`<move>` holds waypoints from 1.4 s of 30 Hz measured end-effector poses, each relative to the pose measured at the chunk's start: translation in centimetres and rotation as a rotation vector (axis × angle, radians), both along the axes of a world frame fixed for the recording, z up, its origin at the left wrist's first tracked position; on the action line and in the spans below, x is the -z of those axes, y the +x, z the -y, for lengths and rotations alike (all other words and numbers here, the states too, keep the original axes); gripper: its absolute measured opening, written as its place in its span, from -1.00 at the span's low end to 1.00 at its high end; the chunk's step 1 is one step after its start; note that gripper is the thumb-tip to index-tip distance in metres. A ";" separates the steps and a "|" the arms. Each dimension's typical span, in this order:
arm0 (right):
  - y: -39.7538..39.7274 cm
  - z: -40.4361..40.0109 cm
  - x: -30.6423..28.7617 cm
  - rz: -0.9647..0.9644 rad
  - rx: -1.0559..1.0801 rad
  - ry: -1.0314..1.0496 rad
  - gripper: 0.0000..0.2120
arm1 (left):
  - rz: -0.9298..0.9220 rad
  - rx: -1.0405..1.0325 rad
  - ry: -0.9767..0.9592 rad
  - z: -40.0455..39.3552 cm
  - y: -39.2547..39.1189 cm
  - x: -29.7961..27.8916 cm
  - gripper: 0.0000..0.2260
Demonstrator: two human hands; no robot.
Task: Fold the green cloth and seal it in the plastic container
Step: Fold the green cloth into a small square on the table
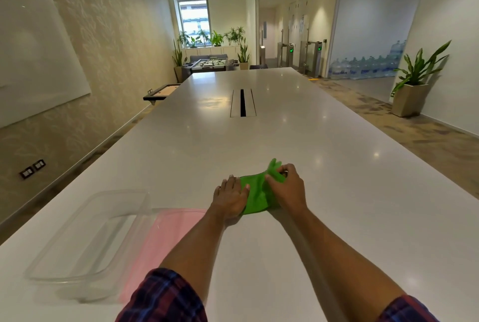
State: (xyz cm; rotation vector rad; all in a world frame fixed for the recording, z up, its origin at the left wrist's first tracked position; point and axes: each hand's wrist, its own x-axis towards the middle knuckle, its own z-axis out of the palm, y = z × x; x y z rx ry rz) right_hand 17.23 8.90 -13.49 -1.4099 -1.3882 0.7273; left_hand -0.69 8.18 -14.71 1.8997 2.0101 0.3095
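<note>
Two hands on green cloth | left hand flat, fingers spread | right hand pinching far-right fold | clear container near left, open

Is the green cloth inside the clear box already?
No, the green cloth lies on the table under both hands, while the plastic container sits empty nearby.

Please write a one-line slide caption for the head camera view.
Left hand flattens the green cloth while right hand folds it; clear container and pink lid wait.
</note>
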 end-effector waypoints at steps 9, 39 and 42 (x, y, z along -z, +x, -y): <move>-3.1 2.7 0.3 0.434 -0.290 0.195 -0.59 | 0.331 -0.161 0.216 1.4 -1.1 -3.5 -0.73; -3.5 2.0 2.9 0.558 -0.083 0.064 -0.56 | -0.258 -0.045 0.191 2.2 -1.6 -2.6 -0.40; -4.2 1.7 2.1 0.287 -0.068 -0.091 -0.69 | -0.182 -0.069 0.197 2.2 -1.6 -2.9 -0.56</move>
